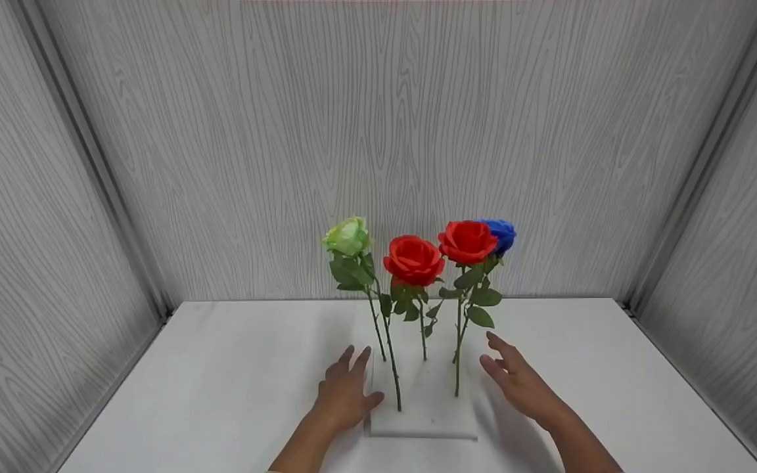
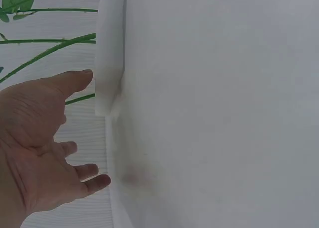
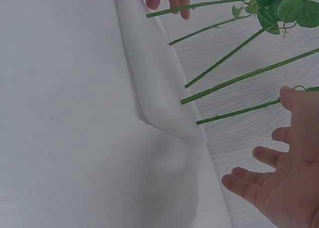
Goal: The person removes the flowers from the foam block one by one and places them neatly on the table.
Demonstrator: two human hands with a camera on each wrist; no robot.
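A white block (image 1: 424, 424) lies on the table with several artificial roses upright in it. Their blooms are a pale green rose (image 1: 347, 236), a red rose (image 1: 413, 261), a second red rose (image 1: 467, 242) and a blue rose (image 1: 500, 235) partly hidden behind it. At the block's left side is my left hand (image 1: 345, 394), fingers spread and thumb by the edge; whether it touches cannot be told. My right hand (image 1: 523, 384) hovers off the block's right side, fingers extended, holding nothing. Green stems (image 3: 229, 82) enter the block between both hands.
The white table (image 1: 240, 381) extends to both sides of the block. Grey wood-grain panels enclose it, with a back wall (image 1: 378, 131), a left wall (image 1: 23, 263) and a right wall (image 1: 733, 263).
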